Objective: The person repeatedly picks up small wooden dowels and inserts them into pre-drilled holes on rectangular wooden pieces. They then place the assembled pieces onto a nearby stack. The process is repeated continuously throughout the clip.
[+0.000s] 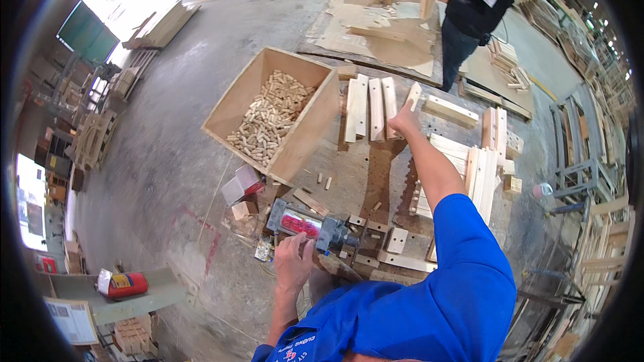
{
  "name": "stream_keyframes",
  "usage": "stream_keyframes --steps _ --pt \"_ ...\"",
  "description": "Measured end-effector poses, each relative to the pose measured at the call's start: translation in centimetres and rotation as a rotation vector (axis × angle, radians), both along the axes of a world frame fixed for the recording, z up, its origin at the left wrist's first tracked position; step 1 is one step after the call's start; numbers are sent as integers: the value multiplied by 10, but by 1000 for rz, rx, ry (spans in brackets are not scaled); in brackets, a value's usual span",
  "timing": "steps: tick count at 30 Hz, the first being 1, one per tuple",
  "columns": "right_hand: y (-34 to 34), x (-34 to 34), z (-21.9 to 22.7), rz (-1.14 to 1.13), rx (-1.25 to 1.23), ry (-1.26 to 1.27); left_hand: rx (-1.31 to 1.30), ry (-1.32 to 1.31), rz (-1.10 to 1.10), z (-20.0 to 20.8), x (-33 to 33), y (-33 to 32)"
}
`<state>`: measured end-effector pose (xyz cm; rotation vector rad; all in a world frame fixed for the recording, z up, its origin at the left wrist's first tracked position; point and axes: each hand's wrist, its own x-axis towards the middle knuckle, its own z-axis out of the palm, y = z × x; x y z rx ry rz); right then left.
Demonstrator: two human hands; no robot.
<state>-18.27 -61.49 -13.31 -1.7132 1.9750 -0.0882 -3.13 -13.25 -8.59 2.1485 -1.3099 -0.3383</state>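
Note:
My right hand (404, 121) reaches forward to the far side of the bench and is closed on the near end of a short pale wooden block (414, 96). Left of it several wooden slats (374, 108) lie side by side, some with drilled holes. My left hand (294, 261) is close to my body, fingers curled in a pinch beside a metal cylinder device (300, 223) with a red middle. What those fingers hold, if anything, is too small to make out. Drilled blocks (397, 240) lie right of the device.
A large wooden box (315, 127) of small dowels (272, 117) stands left of the slats. Stacked wooden parts (456, 154) lie under my right forearm. Across the bench, a person in dark clothes (479, 7) handles wood at another table. A red fire extinguisher (124, 284) lies lower left.

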Motion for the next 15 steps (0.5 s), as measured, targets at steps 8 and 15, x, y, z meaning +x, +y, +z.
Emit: stream_keyframes --steps 8,15 --pt "0 14 -9 67 -15 50 0 35 -12 -12 3 5" --pt "3 -16 -9 44 -186 -413 -182 108 -32 17 7 -26"
